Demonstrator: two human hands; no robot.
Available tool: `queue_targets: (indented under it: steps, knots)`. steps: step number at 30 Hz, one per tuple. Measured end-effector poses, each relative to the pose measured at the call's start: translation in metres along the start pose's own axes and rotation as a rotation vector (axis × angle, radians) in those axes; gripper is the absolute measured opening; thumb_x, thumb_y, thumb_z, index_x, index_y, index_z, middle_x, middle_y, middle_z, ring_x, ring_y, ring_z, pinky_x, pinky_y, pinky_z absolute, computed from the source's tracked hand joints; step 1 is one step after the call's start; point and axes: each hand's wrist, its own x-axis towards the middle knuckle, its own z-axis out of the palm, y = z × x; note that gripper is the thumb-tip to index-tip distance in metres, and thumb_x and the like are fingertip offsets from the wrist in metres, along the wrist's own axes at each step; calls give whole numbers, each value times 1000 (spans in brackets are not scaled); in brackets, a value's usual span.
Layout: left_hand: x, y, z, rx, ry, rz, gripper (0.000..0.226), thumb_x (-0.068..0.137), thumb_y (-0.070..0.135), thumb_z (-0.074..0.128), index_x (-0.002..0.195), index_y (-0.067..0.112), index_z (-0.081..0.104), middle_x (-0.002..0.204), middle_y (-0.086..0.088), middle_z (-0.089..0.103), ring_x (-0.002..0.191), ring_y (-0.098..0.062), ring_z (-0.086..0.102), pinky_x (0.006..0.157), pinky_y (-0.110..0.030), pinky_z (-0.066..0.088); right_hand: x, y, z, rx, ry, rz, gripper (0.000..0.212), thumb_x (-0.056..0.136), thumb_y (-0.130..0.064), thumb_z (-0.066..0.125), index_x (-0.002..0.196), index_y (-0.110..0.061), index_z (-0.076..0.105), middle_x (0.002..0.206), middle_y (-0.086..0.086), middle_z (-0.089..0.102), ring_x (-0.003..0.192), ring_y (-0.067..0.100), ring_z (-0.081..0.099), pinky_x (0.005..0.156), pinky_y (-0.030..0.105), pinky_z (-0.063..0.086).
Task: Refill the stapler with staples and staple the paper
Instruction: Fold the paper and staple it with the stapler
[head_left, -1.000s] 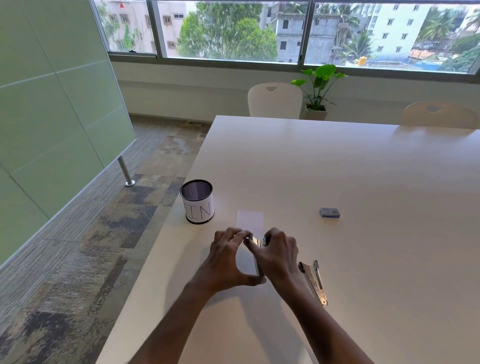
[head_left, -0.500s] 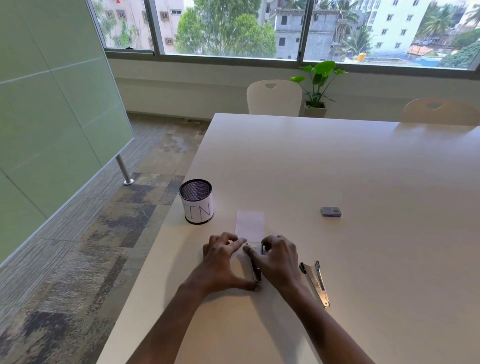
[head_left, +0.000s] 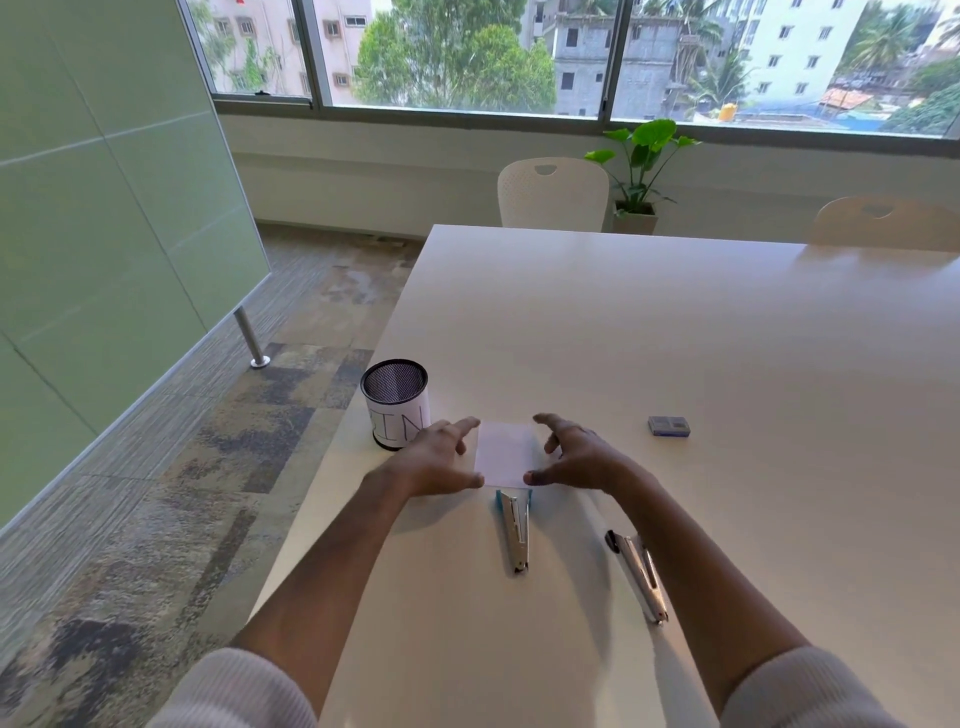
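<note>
A small white paper (head_left: 506, 453) lies on the white table (head_left: 675, 338), its near edge over the head of a blue and metal stapler (head_left: 514, 530) that points toward me. My left hand (head_left: 439, 460) sits at the paper's left edge and my right hand (head_left: 576, 457) at its right edge. Both have spread, relaxed fingers and thumbs near the paper's near corners; neither holds anything. A second metal stapler part (head_left: 641, 574) lies to the right, near my right forearm. A small blue staple box (head_left: 668, 426) rests further right.
A black mesh cup (head_left: 396, 402) with a white label stands at the table's left edge, close to my left hand. Two white chairs (head_left: 553, 192) and a potted plant (head_left: 641, 171) are beyond the far edge. The floor drops off left of the table.
Both hands have let go of the stapler and moved forward and apart to the paper's sides. The stapler now lies uncovered on the table with the paper over its head.
</note>
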Motion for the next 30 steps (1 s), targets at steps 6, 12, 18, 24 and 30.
queue_targets:
  steps: [6,12,18,24,30]
  knots:
    - [22,9,-14,68,-184,-73,108,76,44,81,161,38,15,110,0,56,96,-19,57,85,-30,51,17,2,-12,-73,-139,0,113,73,-37,91,162,-25,21,138,8,55,129,21,47,111,31,35]
    - [30,18,-17,47,-278,-132,111,77,29,86,162,34,15,147,-11,45,89,-20,62,62,-24,53,24,1,-12,-154,-145,-15,108,71,-41,91,159,-28,29,142,6,52,130,20,47,101,28,35]
    - [30,12,-15,-15,-229,-89,100,73,30,90,155,36,34,122,-8,55,96,-20,61,58,-20,53,21,4,-9,-141,-97,-46,91,74,-36,90,150,-32,41,130,4,51,115,16,42,95,34,39]
    - [18,1,-9,-2,-92,-13,71,69,43,86,134,42,56,102,5,59,94,-15,60,73,-27,45,12,8,-2,-74,-32,-126,68,78,-27,86,138,-28,54,116,1,53,112,21,47,91,36,43]
    - [1,0,0,-95,84,79,46,73,36,86,116,30,71,85,4,57,79,-17,61,76,-36,54,-6,13,11,66,155,-280,33,84,-23,80,116,-24,71,99,-3,68,83,21,63,82,39,56]
